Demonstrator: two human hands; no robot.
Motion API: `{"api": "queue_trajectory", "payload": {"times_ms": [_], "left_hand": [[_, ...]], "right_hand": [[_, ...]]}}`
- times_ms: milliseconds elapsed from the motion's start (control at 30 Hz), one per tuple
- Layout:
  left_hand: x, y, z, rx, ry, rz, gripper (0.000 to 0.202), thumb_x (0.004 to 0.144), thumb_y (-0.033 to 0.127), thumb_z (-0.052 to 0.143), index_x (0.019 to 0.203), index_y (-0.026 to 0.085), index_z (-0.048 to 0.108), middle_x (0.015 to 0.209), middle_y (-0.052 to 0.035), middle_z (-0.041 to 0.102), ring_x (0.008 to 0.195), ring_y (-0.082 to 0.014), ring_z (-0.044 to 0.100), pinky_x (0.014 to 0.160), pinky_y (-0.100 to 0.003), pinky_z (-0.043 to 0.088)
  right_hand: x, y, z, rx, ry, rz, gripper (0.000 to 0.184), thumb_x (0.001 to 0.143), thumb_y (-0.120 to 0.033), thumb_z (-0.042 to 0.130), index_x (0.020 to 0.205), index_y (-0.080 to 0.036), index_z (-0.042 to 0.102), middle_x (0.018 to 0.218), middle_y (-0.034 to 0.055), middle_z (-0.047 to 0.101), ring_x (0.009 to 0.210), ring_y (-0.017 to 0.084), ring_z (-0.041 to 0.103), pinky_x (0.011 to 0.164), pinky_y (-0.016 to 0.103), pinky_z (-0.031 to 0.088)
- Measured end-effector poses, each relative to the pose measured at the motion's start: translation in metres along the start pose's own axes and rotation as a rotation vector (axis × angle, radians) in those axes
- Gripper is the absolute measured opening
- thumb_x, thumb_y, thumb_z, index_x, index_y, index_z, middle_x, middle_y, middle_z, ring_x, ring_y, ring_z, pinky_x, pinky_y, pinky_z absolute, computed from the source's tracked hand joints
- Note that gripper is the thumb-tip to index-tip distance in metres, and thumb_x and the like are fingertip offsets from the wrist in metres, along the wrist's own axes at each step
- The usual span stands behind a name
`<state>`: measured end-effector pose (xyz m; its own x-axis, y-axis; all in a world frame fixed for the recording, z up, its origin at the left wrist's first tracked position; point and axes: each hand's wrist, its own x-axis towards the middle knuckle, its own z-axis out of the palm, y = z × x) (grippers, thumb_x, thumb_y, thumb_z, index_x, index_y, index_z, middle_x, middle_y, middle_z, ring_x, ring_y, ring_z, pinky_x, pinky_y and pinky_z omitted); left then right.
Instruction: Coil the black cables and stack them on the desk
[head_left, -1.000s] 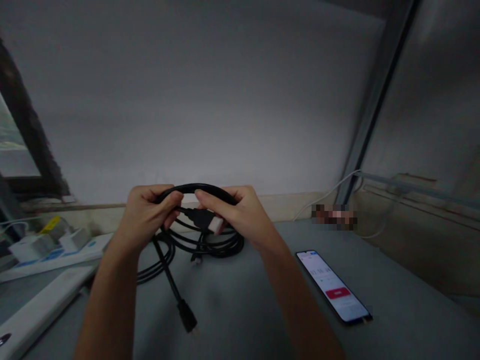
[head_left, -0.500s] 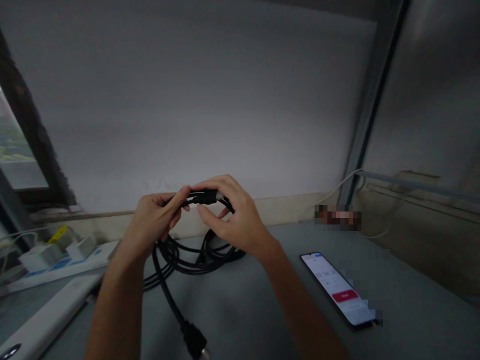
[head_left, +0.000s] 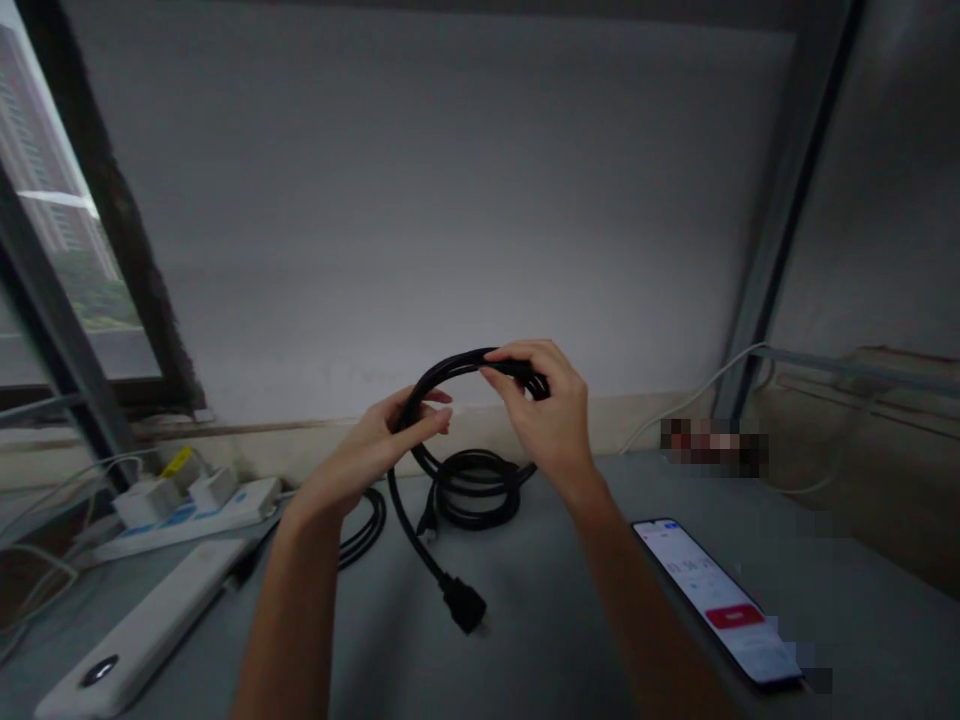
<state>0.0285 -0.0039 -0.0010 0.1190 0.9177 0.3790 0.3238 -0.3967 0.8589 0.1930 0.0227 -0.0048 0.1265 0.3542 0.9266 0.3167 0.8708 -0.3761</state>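
Note:
Both hands hold a black cable (head_left: 447, 372) raised above the grey desk (head_left: 540, 640). My left hand (head_left: 390, 440) pinches the left side of the raised loop between thumb and fingers. My right hand (head_left: 544, 415) grips the loop's top right, fingers closed over it. More turns of the cable (head_left: 476, 490) lie coiled on the desk below. One end with a black plug (head_left: 463, 604) hangs down to the desk in front.
A lit phone (head_left: 720, 600) lies on the desk at the right. A white power strip (head_left: 187, 510) with adapters and a second white strip (head_left: 142, 630) sit at the left. A window frame (head_left: 97, 250) stands far left. The wall is close behind.
Both hands have moved right and up, spreading the cable into a wider raised loop. The view has turned left, showing more of the window.

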Motion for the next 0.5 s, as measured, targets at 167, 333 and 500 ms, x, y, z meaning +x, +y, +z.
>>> {"api": "queue_trajectory", "payload": {"times_ms": [167, 333, 500], "left_hand": [[0.011, -0.02, 0.006, 0.001, -0.019, -0.156, 0.028, 0.078, 0.041, 0.048, 0.086, 0.014, 0.054, 0.078, -0.005, 0.062, 0.072, -0.0132, 0.061, 0.066, -0.022, 0.05], [0.028, -0.042, 0.02, -0.069, 0.126, -0.225, 0.02, 0.079, 0.029, 0.044, 0.093, 0.015, 0.047, 0.066, -0.0005, 0.056, 0.046, -0.0121, 0.057, 0.042, -0.018, 0.046], [0.037, -0.061, 0.019, -0.031, 0.277, -0.108, 0.023, 0.077, 0.03, 0.049, 0.095, 0.016, 0.048, 0.06, 0.0034, 0.054, 0.034, -0.0081, 0.048, 0.033, -0.016, 0.036]], "right_hand": [[-0.002, 0.022, 0.006, -0.009, 0.031, 0.161, 0.014, 0.076, -0.028, 0.057, 0.085, -0.017, 0.061, 0.083, 0.004, 0.063, 0.075, 0.014, 0.059, 0.067, 0.029, 0.047], [-0.006, 0.044, 0.008, -0.097, -0.204, 0.301, 0.037, 0.078, -0.032, 0.053, 0.111, -0.015, 0.056, 0.098, 0.0105, 0.065, 0.077, 0.017, 0.062, 0.067, 0.033, 0.049], [-0.009, 0.06, -0.002, -0.267, -0.464, 0.441, 0.03, 0.078, -0.024, 0.052, 0.104, -0.015, 0.065, 0.089, 0.0086, 0.069, 0.066, 0.016, 0.063, 0.063, 0.028, 0.05]]}}
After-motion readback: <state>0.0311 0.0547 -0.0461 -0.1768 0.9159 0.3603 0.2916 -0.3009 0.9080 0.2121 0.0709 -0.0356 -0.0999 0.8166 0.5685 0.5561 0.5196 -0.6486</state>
